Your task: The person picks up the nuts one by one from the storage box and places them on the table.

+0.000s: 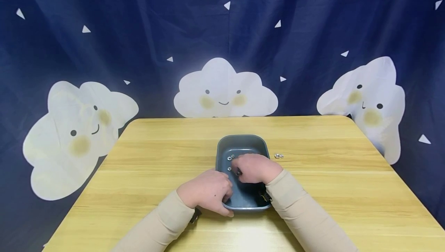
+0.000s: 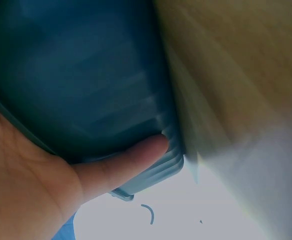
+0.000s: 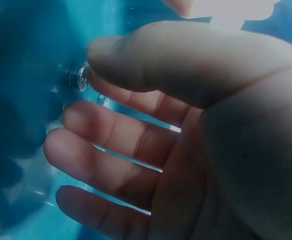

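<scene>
A deep blue-grey plastic box point(image 1: 243, 201) with rounded corners stands on the table. My left hand point(image 1: 210, 191) grips its near left rim, fingers curled over the edge; in the left wrist view the thumb point(image 2: 121, 167) lies along the outer wall. My right hand point(image 1: 255, 168) reaches down inside the box. At its thumb tip and index fingertip it pinches a small shiny metal nut point(image 3: 80, 76), low over the floor of the box. The other fingers stay loosely bent. Several more small nuts point(image 1: 229, 159) lie in the box, left of the right hand.
Two small metal pieces point(image 1: 277, 155) lie on the wooden table point(image 1: 156, 155), just right of the box. Behind the far table edge hangs a dark blue curtain point(image 1: 153, 20) with white clouds. Both forearms come in from the near side.
</scene>
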The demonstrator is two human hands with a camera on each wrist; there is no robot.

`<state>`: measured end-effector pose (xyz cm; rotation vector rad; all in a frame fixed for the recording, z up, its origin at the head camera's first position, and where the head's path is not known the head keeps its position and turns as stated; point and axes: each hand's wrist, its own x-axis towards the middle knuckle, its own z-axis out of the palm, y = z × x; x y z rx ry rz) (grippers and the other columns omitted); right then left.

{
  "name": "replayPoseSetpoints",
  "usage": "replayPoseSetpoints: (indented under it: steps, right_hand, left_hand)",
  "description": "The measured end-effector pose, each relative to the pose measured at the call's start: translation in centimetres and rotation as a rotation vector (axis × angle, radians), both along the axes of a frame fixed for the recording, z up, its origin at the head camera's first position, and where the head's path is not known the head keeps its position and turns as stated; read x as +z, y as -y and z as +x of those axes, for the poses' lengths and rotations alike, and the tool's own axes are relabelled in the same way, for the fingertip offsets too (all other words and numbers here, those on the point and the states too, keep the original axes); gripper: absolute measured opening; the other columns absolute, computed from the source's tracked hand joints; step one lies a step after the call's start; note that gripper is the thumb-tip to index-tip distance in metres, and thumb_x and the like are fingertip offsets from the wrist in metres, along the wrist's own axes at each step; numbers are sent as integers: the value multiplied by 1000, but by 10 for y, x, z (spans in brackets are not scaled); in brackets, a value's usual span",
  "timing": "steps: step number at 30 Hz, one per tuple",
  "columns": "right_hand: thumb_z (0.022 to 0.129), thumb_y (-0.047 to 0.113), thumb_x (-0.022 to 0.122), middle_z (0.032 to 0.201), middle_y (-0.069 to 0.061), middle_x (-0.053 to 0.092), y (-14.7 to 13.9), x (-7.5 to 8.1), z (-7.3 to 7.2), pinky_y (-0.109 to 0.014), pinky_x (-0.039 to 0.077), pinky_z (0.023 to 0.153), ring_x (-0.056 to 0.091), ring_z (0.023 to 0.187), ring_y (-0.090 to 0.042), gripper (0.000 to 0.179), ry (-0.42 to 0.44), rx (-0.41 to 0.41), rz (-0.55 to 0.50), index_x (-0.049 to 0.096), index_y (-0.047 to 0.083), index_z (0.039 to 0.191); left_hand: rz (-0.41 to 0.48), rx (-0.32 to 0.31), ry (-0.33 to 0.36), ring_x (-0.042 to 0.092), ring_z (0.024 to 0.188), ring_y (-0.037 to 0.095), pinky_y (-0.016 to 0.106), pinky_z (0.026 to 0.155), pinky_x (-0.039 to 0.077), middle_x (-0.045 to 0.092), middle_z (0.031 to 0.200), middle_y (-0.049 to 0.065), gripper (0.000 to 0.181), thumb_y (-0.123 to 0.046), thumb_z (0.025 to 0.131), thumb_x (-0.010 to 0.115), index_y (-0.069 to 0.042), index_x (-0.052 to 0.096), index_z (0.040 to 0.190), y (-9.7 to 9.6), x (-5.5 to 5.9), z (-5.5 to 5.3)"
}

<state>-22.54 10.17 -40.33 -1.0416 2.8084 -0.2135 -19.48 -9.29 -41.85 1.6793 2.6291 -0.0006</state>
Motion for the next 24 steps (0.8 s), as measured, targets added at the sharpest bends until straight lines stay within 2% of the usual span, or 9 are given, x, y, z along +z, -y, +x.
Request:
replayPoseSetpoints:
  steps: [13, 24]
  right_hand:
    - [76, 2, 68, 68, 6, 55, -1, -1, 1, -29, 45, 60, 50, 62, -11, 19, 58, 15, 6, 59, 19, 76]
    - [76, 2, 69, 64, 8, 53, -1, -3, 2, -28, 43, 57, 48, 59, -11, 22, 110, -11, 48, 57, 20, 73]
  left_hand:
    - [5, -12, -5, 46, 67, 0, 19, 56, 36, 41, 59, -23, 49, -62, 73, 78, -30, 48, 52, -1, 0, 0]
    - [-5, -8, -5, 46, 68, 0, 19, 57, 36, 41, 60, -23, 49, -63, 74, 77, -30, 48, 53, -1, -1, 0]
